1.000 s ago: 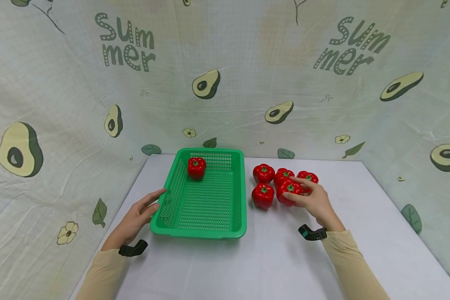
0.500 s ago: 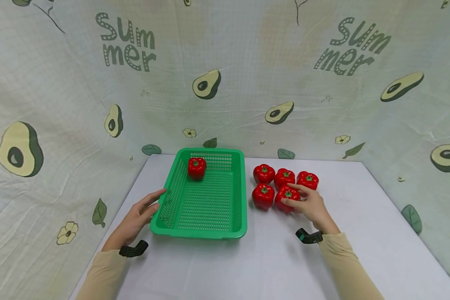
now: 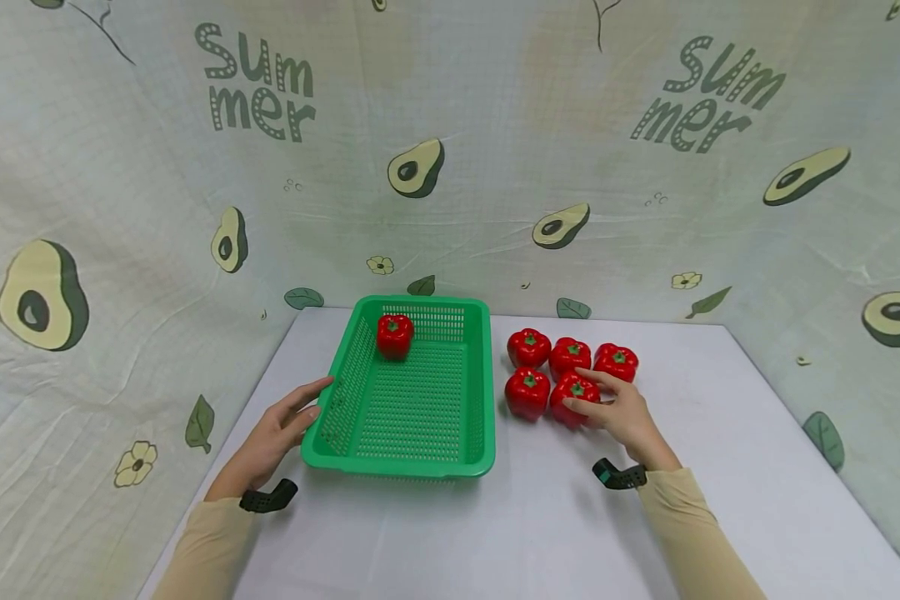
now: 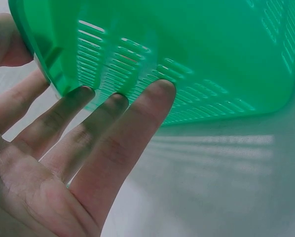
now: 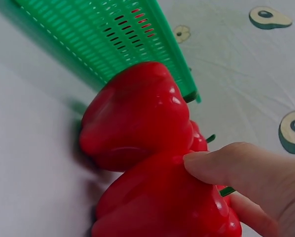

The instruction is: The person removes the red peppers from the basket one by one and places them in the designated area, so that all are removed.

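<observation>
My left hand (image 3: 266, 437) is at the left side of a green plastic basket (image 3: 322, 462). In the left wrist view, its fairly straight fingers (image 4: 137, 113) touch the slotted outer wall, with the thumb near the rim. A red bell pepper (image 3: 394, 336) stands inside the basket's far left corner. On the table, my right hand (image 3: 626, 417) holds the front right red bell pepper (image 3: 568, 392) between thumb and fingers; the thumb presses its top edge in the right wrist view. Another front pepper (image 3: 527, 393) sits against its left side, nearer the basket.
Behind these stand three more red bell peppers: a left one (image 3: 528, 347), a middle one (image 3: 569, 357) and a right one (image 3: 617, 361), partly behind my hand. The white table (image 3: 435, 542) ends at a cloth backdrop (image 3: 487, 167) printed with avocados.
Over the first half second, my right hand lowered the pepper toward me and slightly left, into the front row beside the other one. Since then it has stayed there. My left hand has not moved.
</observation>
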Motion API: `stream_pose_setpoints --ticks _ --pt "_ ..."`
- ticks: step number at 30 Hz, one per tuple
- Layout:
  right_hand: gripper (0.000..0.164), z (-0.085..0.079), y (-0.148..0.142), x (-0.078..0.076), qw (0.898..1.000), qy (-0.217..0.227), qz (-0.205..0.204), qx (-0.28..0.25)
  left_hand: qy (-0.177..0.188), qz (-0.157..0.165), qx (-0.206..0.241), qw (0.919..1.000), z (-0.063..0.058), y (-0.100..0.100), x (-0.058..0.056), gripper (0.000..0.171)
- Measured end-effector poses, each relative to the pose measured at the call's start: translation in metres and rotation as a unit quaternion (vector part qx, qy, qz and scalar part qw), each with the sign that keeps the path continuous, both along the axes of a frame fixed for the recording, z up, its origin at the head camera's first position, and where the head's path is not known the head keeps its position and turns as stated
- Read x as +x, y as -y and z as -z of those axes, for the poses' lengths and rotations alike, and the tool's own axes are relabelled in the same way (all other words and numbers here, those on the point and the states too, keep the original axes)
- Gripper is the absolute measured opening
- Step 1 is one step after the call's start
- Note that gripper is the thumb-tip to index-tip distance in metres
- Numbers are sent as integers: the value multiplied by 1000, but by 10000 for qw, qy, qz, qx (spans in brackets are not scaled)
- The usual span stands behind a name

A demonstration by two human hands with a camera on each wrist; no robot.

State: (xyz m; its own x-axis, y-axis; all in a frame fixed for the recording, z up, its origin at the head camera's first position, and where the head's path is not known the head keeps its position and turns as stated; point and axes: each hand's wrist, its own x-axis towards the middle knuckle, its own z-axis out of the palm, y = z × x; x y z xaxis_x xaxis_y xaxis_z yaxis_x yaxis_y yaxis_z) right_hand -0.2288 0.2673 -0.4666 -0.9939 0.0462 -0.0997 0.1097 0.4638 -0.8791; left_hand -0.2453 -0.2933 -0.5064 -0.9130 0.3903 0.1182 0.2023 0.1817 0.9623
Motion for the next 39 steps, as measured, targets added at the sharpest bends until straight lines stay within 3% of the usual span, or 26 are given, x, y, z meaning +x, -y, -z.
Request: stream_pose_setpoints --ticks 39 --pt "78 2 -3 6 9999 -113 46 -12 6 -3 36 10000 -1 0 0 54"
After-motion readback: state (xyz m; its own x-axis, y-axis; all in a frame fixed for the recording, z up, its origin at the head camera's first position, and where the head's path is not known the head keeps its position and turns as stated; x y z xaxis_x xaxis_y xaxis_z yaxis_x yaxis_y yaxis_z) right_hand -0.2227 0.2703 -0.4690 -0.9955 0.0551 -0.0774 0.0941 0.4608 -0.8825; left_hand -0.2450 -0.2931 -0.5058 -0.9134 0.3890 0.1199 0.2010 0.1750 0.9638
